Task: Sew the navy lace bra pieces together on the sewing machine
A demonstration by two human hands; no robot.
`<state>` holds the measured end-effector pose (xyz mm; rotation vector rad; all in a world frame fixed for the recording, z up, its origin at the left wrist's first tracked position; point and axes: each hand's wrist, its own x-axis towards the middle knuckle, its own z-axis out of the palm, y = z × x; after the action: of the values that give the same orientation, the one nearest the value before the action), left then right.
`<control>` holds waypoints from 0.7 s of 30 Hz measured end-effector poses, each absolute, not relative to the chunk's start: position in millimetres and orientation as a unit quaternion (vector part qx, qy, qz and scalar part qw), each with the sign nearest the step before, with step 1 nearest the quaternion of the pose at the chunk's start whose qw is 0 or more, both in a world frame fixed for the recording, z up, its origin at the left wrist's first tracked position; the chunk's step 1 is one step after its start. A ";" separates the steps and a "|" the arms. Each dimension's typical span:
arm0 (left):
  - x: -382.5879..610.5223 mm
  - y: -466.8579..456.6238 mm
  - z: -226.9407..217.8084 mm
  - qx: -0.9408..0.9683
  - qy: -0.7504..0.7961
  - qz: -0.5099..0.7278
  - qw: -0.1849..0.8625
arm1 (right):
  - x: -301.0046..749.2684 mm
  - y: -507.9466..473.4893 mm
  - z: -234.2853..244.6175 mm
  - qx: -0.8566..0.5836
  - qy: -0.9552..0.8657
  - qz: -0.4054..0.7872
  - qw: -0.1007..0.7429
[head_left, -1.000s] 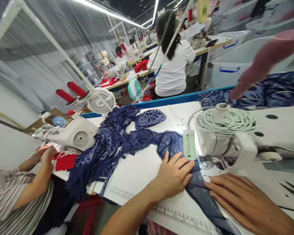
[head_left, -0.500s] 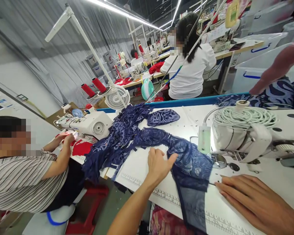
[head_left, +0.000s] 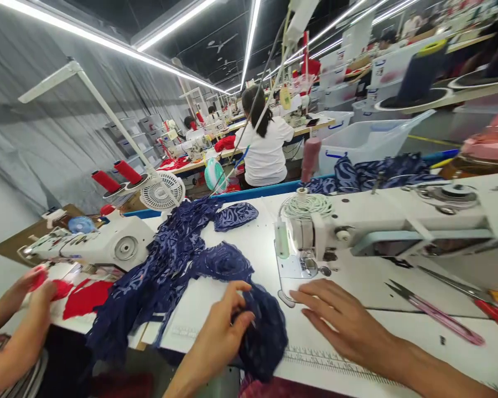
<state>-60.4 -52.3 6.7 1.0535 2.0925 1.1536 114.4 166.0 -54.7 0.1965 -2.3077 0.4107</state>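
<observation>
Left hand has its fingers curled around a bunched navy patterned lace fabric, low centre of the frame on the white surface. Right hand lies flat, fingers spread, holding nothing, just below the white sewing machine.

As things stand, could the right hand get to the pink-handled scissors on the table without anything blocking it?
Probably yes. The right hand lies flat and open on the white table, and the pink-handled scissors lie farther right on the same surface, with only bare tabletop between them. The sewing machine sits behind that path.
</observation>
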 end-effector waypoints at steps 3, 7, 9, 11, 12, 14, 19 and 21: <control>-35.2 -38.3 23.4 0.462 0.704 0.386 0.376 | 108.7 143.5 -31.8 0.086 -0.913 0.293 0.271; -31.3 -27.1 23.7 0.496 0.673 0.384 0.392 | 110.2 136.9 -30.4 0.001 -0.870 0.466 0.161; -32.7 -26.7 12.0 0.501 0.714 0.359 0.331 | 115.3 141.5 -42.7 -0.061 -0.861 0.475 0.173; -30.4 -26.1 -4.9 0.501 0.758 0.340 0.244 | 121.2 146.5 -56.5 -0.103 -0.863 0.453 0.198; -27.9 -25.0 -13.9 0.505 0.767 0.341 0.200 | 124.1 148.2 -61.8 -0.113 -0.866 0.441 0.209; -21.4 -21.2 -30.8 0.514 0.768 0.363 0.120 | 129.1 149.7 -67.2 -0.133 -0.867 0.426 0.223; -10.0 -13.2 -51.9 0.504 0.778 0.372 0.047 | 137.0 148.7 -61.6 -0.178 -0.859 0.435 0.202; -10.8 -12.3 -51.1 0.499 0.781 0.370 0.073 | 139.8 150.1 -61.2 -0.188 -0.858 0.439 0.190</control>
<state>-10.8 -12.3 -51.1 1.4975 2.3442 1.1104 139.8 150.1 -61.2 -0.5288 -2.4108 1.2342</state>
